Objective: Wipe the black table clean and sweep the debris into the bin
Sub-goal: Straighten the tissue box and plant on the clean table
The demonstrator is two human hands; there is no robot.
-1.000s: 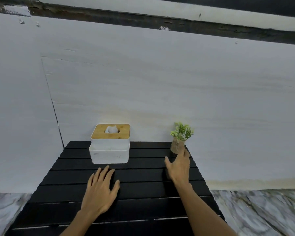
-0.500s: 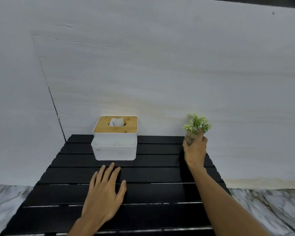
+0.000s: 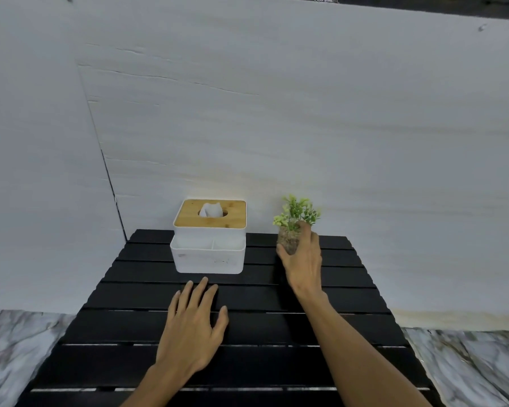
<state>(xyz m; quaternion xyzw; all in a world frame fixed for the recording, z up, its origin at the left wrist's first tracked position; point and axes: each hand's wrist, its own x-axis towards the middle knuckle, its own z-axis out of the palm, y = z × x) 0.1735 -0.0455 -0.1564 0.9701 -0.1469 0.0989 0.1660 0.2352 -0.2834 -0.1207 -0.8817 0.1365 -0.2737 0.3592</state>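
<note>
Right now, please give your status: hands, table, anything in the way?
Left hand flat, open on table. Right hand gripping plant. Tissue box stands at the back. No cloth, no bin in view.

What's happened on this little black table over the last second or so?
The right hand reached forward to the small potted plant, closed around its pot, and now holds it nearer the tissue box. The left hand stayed flat on the black table, and the tissue box has not moved.
</note>
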